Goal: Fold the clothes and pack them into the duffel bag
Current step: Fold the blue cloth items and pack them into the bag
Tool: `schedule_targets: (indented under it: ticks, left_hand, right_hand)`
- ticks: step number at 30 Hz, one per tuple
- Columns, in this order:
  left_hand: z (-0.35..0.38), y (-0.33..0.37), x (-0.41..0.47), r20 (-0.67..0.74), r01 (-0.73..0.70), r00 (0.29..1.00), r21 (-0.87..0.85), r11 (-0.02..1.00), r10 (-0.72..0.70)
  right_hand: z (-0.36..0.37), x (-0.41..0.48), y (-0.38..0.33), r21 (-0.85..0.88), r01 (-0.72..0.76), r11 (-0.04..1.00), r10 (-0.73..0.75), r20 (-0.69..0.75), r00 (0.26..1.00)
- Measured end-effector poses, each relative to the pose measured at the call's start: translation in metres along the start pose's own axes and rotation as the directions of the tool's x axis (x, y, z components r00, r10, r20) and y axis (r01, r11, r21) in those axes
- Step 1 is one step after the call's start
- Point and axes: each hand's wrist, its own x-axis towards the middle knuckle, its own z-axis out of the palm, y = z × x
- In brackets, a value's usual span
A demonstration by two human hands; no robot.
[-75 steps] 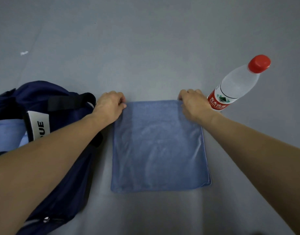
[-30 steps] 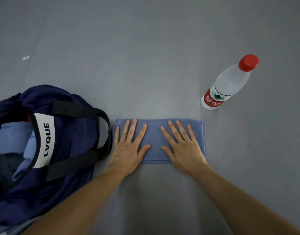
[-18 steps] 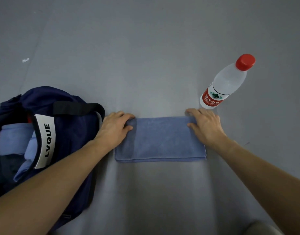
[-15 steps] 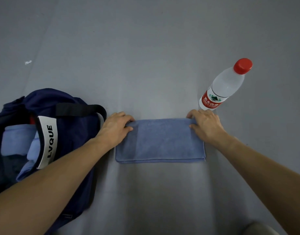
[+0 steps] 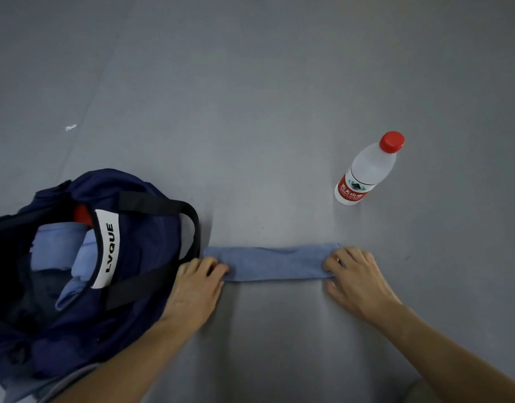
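Blue cloth (image 5: 275, 263), bag (image 5: 151, 248), bottle (image 5: 366, 170): one each; left hand (image 5: 196, 283), right hand (image 5: 356, 274) grip cloth.

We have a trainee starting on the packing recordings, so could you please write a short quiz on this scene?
1. True or false: the water bottle lies on its side.
2. The left hand and right hand grip the ends of the blue cloth. The duffel bag is nearest: A the left hand; B the right hand; C the bottle.
3. Fill in: the bottle's cap is ___.
Key: 1 false, it stands upright; 2 A; 3 red.
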Motion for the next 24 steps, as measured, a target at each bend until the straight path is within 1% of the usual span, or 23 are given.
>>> schedule_targets:
  ticks: [2,4,6,8,9,11,13,15,16,19,20,22,24]
  left_hand:
    - [-0.005,0.011,0.001,-0.026,0.049,0.998,0.01,0.999,-0.048]
    - [-0.01,0.025,0.012,-0.092,0.072,0.993,-0.033,0.997,-0.075]
    - [-0.01,0.045,0.028,-0.127,0.06,0.989,-0.129,0.99,-0.076]
    - [-0.002,0.066,0.043,-0.087,0.039,0.995,-0.199,0.979,-0.058]
    - [0.005,0.076,0.048,-0.039,0.039,0.998,-0.198,0.979,-0.048]
    - [0.022,0.086,0.049,0.049,0.071,0.997,-0.15,0.986,-0.064]
    - [0.035,0.086,0.046,0.069,0.085,0.995,-0.104,0.991,-0.078]
    - [0.043,0.078,0.047,0.048,0.04,0.998,-0.07,0.997,-0.036]
    - [0.045,0.072,0.052,0.035,-0.003,0.999,-0.056,0.998,0.005]
    - [0.039,0.052,0.089,0.024,-0.187,0.982,-0.001,0.982,0.187]
    - [0.035,0.044,0.105,0.035,-0.23,0.973,0.033,0.973,0.229]
    - [0.022,0.031,0.137,0.023,-0.255,0.967,0.099,0.962,0.254]
    - [0.009,0.025,0.16,0.022,-0.187,0.982,0.114,0.976,0.186]
  right_hand:
    - [-0.004,0.005,-0.005,-0.015,-0.03,0.999,0.03,0.012,0.999]
    - [-0.009,0.016,-0.011,-0.037,-0.034,0.999,0.032,-0.042,0.999]
    - [-0.012,0.03,-0.017,-0.007,-0.03,1.0,0.029,-0.13,0.991]
    - [-0.006,0.039,-0.025,0.061,-0.016,0.998,0.025,-0.154,0.988]
    - [0.0,0.041,-0.028,0.072,0.013,0.997,-0.004,-0.122,0.992]
    - [0.016,0.038,-0.03,0.04,0.119,0.992,-0.117,-0.059,0.991]
    - [0.03,0.031,-0.028,0.003,0.161,0.987,-0.161,0.005,0.987]
    - [0.036,0.029,-0.023,-0.009,0.143,0.99,-0.143,-0.002,0.99]
    - [0.035,0.028,-0.023,0.015,0.123,0.992,-0.123,-0.01,0.992]
    - [0.041,0.019,-0.029,0.123,0.073,0.99,-0.059,-0.115,0.992]
    - [0.042,0.013,-0.034,0.142,0.055,0.988,-0.037,-0.127,0.991]
    - [0.046,0.002,-0.048,0.197,0.037,0.98,-0.007,-0.147,0.989]
    - [0.048,-0.004,-0.065,0.274,0.069,0.959,-0.035,-0.128,0.991]
